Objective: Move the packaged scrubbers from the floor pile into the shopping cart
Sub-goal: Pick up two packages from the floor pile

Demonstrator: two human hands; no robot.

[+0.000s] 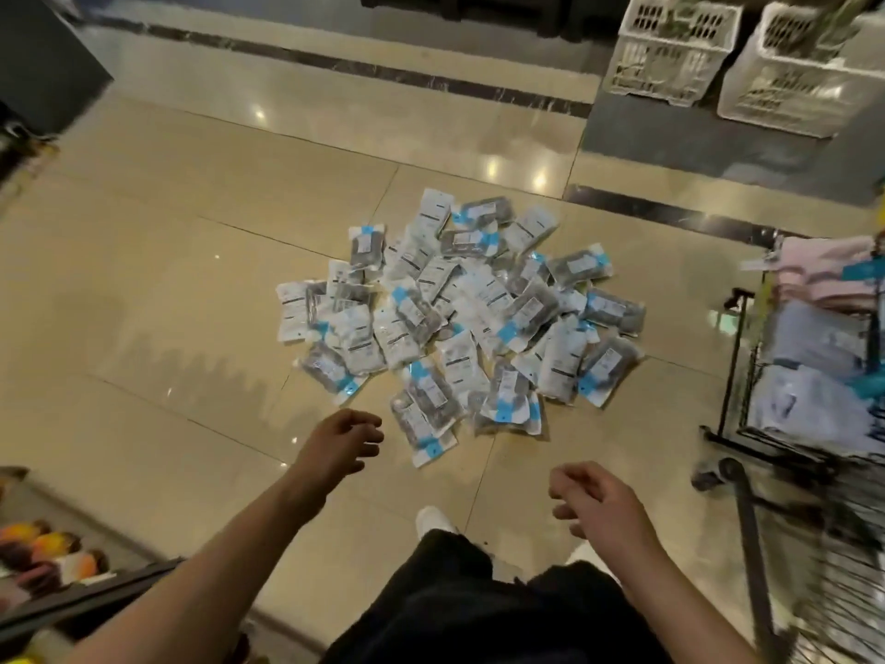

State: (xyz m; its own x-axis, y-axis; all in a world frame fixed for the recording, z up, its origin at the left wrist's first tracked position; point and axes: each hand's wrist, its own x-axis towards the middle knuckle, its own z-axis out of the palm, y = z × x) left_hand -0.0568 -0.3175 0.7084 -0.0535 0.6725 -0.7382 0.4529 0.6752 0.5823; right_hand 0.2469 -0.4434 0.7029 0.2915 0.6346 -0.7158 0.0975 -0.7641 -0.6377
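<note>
A pile of packaged scrubbers (pixel 459 318), clear bags with white labels and blue tabs, lies spread on the beige tiled floor in front of me. My left hand (pixel 342 440) hovers just short of the pile's near edge, fingers loosely curled and holding nothing. My right hand (pixel 591 503) hangs lower and to the right, also loosely curled and holding nothing. The dark wire shopping cart (pixel 766 476) stands at the right edge, with several pale packaged goods inside it.
Two white plastic crates (pixel 670 50) sit on a grey platform at the back right. A shelf with colourful goods (pixel 52 558) runs along the lower left. A dark fixture (pixel 43 64) stands at the top left. My dark trousers and white shoe (pixel 433 519) show below.
</note>
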